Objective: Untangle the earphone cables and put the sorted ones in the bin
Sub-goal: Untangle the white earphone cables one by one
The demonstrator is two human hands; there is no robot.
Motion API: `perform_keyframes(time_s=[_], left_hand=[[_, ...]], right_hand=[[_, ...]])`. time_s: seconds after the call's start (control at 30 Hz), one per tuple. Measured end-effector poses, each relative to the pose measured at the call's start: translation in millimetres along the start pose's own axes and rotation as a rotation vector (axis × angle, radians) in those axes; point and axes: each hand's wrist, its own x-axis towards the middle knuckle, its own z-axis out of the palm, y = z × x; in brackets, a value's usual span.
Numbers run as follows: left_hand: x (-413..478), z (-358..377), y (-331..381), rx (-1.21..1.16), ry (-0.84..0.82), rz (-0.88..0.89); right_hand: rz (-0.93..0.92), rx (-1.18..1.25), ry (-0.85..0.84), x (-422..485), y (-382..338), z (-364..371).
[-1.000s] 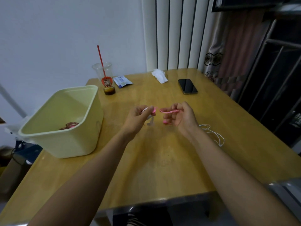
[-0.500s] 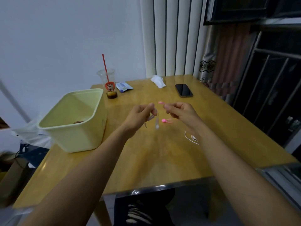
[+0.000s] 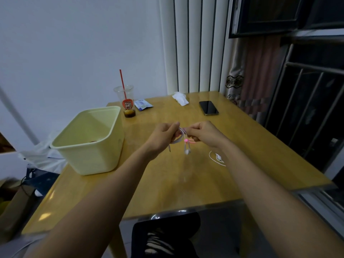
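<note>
A pink and white earphone cable [image 3: 184, 141] hangs in the air above the middle of the wooden table [image 3: 167, 183]. My left hand [image 3: 163, 135] pinches its looped part from the left. My right hand [image 3: 203, 134] pinches it from the right, fingers curled. A pink earbud and a white plug dangle below the hands. A white earphone cable [image 3: 216, 158] lies on the table under my right forearm, partly hidden. The pale yellow bin [image 3: 93, 144] stands at the left; a dark cable shows faintly at its bottom.
A plastic cup with a red straw [image 3: 126, 103] stands behind the bin, beside a small blue packet [image 3: 143, 104]. A crumpled tissue [image 3: 180, 98] and a black phone [image 3: 208, 108] lie at the far side. Window bars are at the right.
Both hands have come closer together and gathered the pink cable into a bunch. The earbud and plug now dangle below. The view has tilted upward.
</note>
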Motion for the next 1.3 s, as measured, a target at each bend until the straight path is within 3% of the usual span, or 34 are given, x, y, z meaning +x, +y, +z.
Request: perform_keyframes(time_s=[0.27, 0.43, 0.67, 0.87, 1.13, 1.3], left_hand=[[2, 6, -1, -0.008, 0.125, -0.036], [1, 8, 1, -0.02, 0.09, -0.029], [-2, 3, 0, -0.162, 0.013, -0.021], [-11, 7, -5, -0.038, -0.022, 0.041], [-12, 13, -6, 0.063, 0.058, 0.224], [-11, 14, -5, 0.016, 0.072, 0.209]], right_hand=[[0.009, 0.233, -0.124, -7, 3, 2], [-0.047, 0.121, -0.048, -11, 3, 3], [0.002, 0.437, -0.216, -17, 1, 10], [0.097, 0.577, -0.129, -11, 8, 11], [0.111, 0.456, -0.112, -14, 8, 8], [0.104, 0.367, -0.131, -14, 3, 4]])
